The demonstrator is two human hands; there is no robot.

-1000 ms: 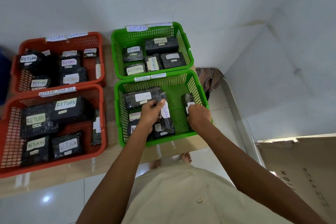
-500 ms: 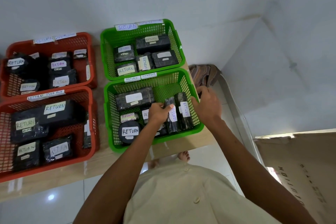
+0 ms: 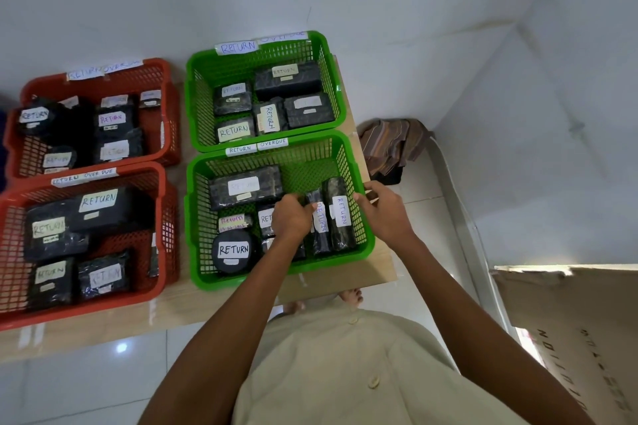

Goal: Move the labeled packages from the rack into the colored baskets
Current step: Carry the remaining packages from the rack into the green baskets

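The near green basket [image 3: 366, 245] holds several black wrapped packages with "RETURN" labels. My left hand [image 3: 291, 219] is inside it, fingers curled on the upper end of a slim black package [image 3: 320, 228]. That package lies lengthwise beside a thicker long package [image 3: 340, 214] at the basket's right side. My right hand [image 3: 385, 214] is at the basket's right rim, thumb inside and fingers curled over the edge. A long flat package [image 3: 245, 186] and a round package [image 3: 233, 252] lie to the left.
A far green basket [image 3: 331, 55] and two red baskets [image 3: 165, 86] [image 3: 169, 272], all holding labeled packages, share the wooden shelf [image 3: 373, 272]. A striped cloth [image 3: 390, 145] lies on the floor to the right. A cardboard sheet [image 3: 569, 328] stands at the lower right.
My right hand has let go of the thicker long package and moved right to the basket rim. My left hand has stayed on the slim package, which now lies beside the thicker one.
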